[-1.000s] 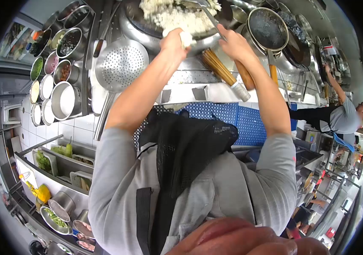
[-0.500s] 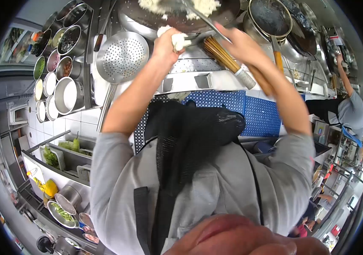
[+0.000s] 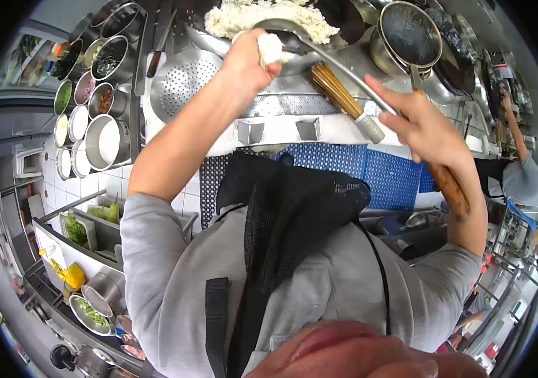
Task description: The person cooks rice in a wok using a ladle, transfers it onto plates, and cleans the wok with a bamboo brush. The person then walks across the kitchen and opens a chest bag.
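Holding a folded white cloth [image 3: 270,49] at the wok's near rim, your left hand [image 3: 249,66] is curled closed around it; whether any metal is pinched inside, I cannot tell. Your right hand [image 3: 425,126] has the shaft of a long-handled wok utensil [image 3: 344,70] (ladle or turner, its head too foreshortened to say), fingers partly wrapped, one extended, wooden handle end lying along your forearm.

Risks, my judgement: rice could spill over the near edge, since it lies close to that side and a hard pull would drag it out. The loose right grip might let the shaft twist under load. A slipping cloth could bring bare fingers onto metal, likely hot. A wide swing could knock the bamboo brush [image 3: 339,91] just below the shaft.

The rice [image 3: 272,12] sits in the wok [image 3: 349,22], at top of view: white, clumpy, loosely heaped, dark wok surface showing at right.
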Demonstrator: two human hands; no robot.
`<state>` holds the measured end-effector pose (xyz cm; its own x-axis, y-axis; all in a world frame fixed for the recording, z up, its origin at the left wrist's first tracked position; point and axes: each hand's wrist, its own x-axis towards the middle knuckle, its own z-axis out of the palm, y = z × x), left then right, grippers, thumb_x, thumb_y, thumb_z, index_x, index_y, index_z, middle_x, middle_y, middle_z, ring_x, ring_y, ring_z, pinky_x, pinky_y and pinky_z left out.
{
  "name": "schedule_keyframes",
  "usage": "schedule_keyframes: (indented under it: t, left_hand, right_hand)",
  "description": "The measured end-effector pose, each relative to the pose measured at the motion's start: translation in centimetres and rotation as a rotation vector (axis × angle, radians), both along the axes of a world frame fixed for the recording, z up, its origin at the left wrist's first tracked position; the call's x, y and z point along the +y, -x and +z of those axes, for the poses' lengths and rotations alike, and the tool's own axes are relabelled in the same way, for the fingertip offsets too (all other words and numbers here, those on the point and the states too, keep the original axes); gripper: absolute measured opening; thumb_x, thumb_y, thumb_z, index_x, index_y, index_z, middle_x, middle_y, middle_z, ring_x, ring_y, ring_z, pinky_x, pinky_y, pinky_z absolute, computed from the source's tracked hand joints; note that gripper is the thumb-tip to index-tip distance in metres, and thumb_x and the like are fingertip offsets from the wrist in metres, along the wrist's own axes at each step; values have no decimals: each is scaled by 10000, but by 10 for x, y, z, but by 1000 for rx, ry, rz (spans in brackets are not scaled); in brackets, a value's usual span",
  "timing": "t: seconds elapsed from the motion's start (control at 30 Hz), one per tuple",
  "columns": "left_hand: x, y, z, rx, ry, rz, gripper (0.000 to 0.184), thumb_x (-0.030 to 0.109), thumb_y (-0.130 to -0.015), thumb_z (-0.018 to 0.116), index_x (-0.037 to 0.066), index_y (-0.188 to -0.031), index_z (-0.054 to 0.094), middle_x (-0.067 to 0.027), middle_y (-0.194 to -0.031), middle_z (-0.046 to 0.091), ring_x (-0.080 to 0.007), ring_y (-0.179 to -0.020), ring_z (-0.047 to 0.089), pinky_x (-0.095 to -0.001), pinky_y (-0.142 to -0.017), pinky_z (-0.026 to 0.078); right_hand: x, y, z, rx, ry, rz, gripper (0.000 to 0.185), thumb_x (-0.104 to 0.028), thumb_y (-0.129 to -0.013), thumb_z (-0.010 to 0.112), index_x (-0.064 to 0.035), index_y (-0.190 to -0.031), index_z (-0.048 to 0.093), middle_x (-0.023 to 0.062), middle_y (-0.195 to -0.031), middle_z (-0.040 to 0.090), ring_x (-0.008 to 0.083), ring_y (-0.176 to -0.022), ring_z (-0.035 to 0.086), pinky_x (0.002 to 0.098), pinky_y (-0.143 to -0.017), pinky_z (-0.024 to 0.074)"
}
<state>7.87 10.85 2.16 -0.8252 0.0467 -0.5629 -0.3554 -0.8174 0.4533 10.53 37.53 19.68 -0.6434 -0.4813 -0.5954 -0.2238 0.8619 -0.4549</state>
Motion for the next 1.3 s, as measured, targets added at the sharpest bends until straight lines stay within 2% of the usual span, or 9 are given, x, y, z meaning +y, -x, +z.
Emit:
schedule_keyframes:
  t: [0.1, 0.2, 0.3, 0.37, 0.57, 0.73, 0.87, 1.03, 1.3]
  left_hand:
    - [7, 13, -61, 46, 133, 111, 46, 123, -851, 537, 81, -835, 533, -71, -714, 581, -202, -574, 585, -269, -336, 354]
    - [36, -32, -101, 25, 95, 181, 47, 101, -834, 535, 93, -879, 548, -91, -781, 614, -249, -647, 621, -382, -430, 481]
    - [27, -68, -55, -45, 115, -2, 109, 95, -819, 526, 141, -913, 559, -117, -838, 626, -270, -729, 639, -420, -537, 545]
    - [27, -29, -13, -71, 20, 236, 47, 132, -826, 540, 134, -871, 554, -95, -759, 609, -250, -597, 611, -326, -381, 432]
    - [-1, 59, -84, 36, 95, 87, 80, 128, -827, 562, 84, -761, 553, -36, -634, 544, -161, -469, 496, -247, -335, 294]
    - [-3, 66, -84, -28, 135, 116, 82, 133, -827, 603, 56, -806, 586, -73, -666, 590, -184, -496, 559, -285, -338, 321]
    - [-6, 69, -95, 8, 106, 70, 79, 135, -814, 626, 58, -821, 606, -65, -649, 593, -188, -513, 582, -296, -361, 363]
    - [-8, 56, -82, -54, 154, 3, 146, 209, -824, 642, 82, -898, 632, -54, -710, 626, -201, -606, 625, -340, -435, 473]
    - [-7, 58, -96, 14, 55, -21, 269, 216, -817, 679, 47, -1013, 605, -109, -874, 634, -278, -794, 658, -488, -663, 603]
  right_hand:
    - [-12, 47, -113, 608, 35, 155, 595, -125, -896, 531, -119, -1469, 371, 265, -727, 603, 386, -744, 644, 436, -736, 493]
    - [-45, 50, -123, 540, 51, -39, 541, -162, -900, 531, -108, -1428, 429, 328, -1033, 619, 466, -1012, 595, 498, -881, 455]
    - [-9, 27, -93, 429, 102, 55, 595, -175, -888, 545, -118, -1458, 383, 323, -1029, 619, 467, -1004, 595, 492, -887, 450]
    - [8, 22, -101, 498, 81, 84, 599, -150, -904, 546, -193, -1475, 370, 315, -922, 624, 422, -848, 631, 451, -780, 479]
    - [15, 20, -84, 513, 130, -45, 577, -122, -917, 547, -208, -1470, 406, 161, -760, 635, 146, -488, 535, 329, -447, 462]
    - [-25, 79, -115, 646, 97, 48, 582, -202, -879, 554, -142, -1443, 424, 272, -871, 650, 399, -819, 660, 431, -782, 491]
    - [-116, 134, -160, 299, 220, -136, 490, -190, -884, 540, -32, -1344, 480, 209, -786, 647, 248, -504, 617, 386, -544, 531]
    - [-43, 75, -150, 518, -16, 124, 642, -222, -890, 560, -208, -1488, 325, 362, -972, 604, 478, -928, 616, 511, -831, 459]
    - [-117, 173, -178, 381, 200, -161, 610, -175, -871, 557, -59, -1444, 386, 207, -764, 621, 249, -549, 611, 366, -529, 518]
